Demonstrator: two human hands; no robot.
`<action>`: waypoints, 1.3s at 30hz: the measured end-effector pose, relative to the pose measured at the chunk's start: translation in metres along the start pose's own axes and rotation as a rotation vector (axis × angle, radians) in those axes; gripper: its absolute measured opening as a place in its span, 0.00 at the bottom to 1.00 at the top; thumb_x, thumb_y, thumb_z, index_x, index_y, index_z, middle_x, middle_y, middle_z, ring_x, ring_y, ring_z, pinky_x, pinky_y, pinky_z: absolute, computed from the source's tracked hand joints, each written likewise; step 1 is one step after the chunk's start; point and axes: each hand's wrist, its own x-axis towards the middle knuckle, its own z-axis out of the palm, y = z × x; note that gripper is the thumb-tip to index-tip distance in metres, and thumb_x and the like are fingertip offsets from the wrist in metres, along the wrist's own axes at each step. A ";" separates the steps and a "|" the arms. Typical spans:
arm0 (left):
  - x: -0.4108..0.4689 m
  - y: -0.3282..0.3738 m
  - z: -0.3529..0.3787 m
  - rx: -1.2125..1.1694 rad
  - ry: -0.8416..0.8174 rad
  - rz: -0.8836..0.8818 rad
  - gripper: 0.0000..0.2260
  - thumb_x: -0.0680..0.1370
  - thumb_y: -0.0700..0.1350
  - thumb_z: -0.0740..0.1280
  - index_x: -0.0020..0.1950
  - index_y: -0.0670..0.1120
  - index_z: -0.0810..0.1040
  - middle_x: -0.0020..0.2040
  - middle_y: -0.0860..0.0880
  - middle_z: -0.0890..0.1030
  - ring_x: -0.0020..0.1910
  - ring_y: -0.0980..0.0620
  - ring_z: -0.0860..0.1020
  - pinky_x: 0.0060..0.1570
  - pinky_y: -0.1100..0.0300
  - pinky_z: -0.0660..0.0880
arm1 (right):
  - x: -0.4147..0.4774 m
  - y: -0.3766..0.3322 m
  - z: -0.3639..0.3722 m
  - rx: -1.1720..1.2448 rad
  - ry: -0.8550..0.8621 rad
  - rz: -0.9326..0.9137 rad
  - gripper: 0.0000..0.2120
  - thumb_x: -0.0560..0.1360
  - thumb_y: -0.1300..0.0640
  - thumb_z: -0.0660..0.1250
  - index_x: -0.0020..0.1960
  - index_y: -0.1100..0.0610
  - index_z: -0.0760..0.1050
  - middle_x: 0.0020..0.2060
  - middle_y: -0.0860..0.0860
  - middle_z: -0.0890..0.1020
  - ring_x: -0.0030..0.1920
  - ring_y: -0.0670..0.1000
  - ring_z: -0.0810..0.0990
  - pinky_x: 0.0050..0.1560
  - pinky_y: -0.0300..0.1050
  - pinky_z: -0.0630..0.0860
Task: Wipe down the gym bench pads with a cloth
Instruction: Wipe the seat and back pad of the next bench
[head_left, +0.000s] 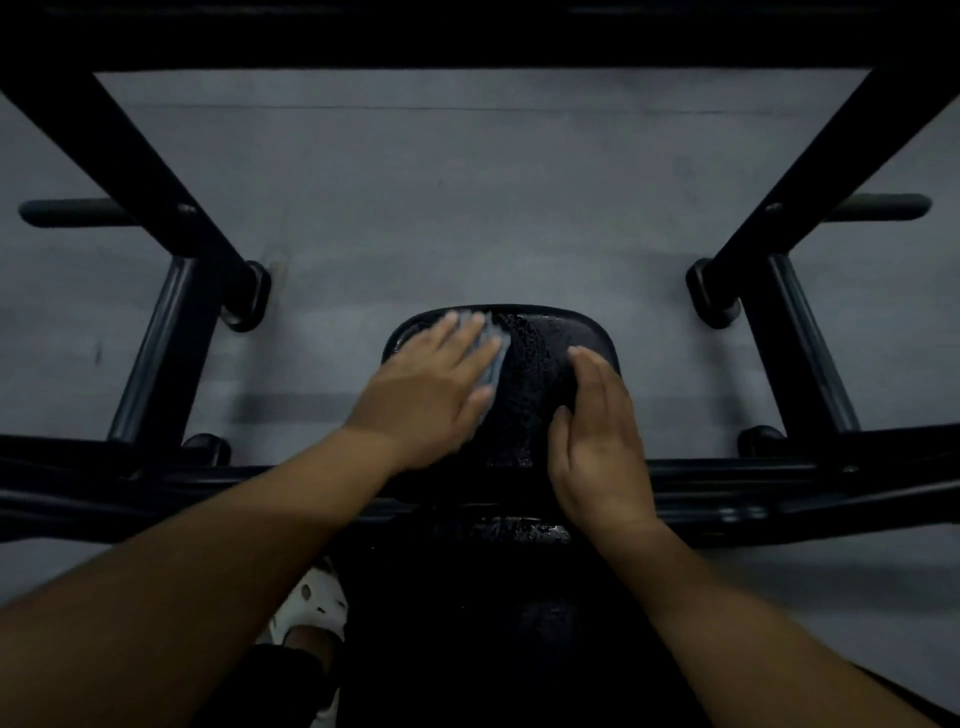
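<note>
Black frame bars (156, 171) flank the pad (540, 364); flat left hand (431, 389) presses cloth (494, 358), flat right hand (597, 441) rests.

This is a gym. A black textured pad (540, 364) lies under the left hand (431, 395) and right hand (602, 441). It sits inside a black steel frame (156, 171) whose bars run out to either side of them. Horizontal pegs (67, 212) jut outward far left and far right. A grey floor (467, 182) spreads beyond.
</note>
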 end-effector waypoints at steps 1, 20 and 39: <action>0.020 0.010 -0.001 0.007 0.023 -0.072 0.29 0.81 0.57 0.47 0.79 0.48 0.64 0.79 0.43 0.64 0.78 0.40 0.61 0.75 0.45 0.60 | 0.000 0.000 0.000 0.022 0.005 0.022 0.26 0.79 0.54 0.54 0.74 0.63 0.64 0.71 0.58 0.69 0.72 0.56 0.66 0.75 0.47 0.60; -0.037 0.007 -0.004 -0.313 0.055 -0.399 0.27 0.83 0.52 0.53 0.81 0.44 0.56 0.82 0.45 0.51 0.81 0.47 0.49 0.79 0.48 0.52 | -0.009 -0.038 0.020 -0.341 -0.228 -0.024 0.33 0.81 0.40 0.51 0.78 0.60 0.61 0.77 0.58 0.63 0.78 0.58 0.58 0.76 0.53 0.56; -0.037 0.011 0.013 -0.294 0.065 -0.437 0.27 0.84 0.50 0.53 0.82 0.46 0.50 0.83 0.49 0.46 0.81 0.49 0.45 0.78 0.52 0.51 | 0.051 -0.028 0.030 -0.447 -0.324 0.138 0.34 0.82 0.39 0.50 0.80 0.60 0.54 0.79 0.63 0.53 0.79 0.61 0.49 0.78 0.55 0.46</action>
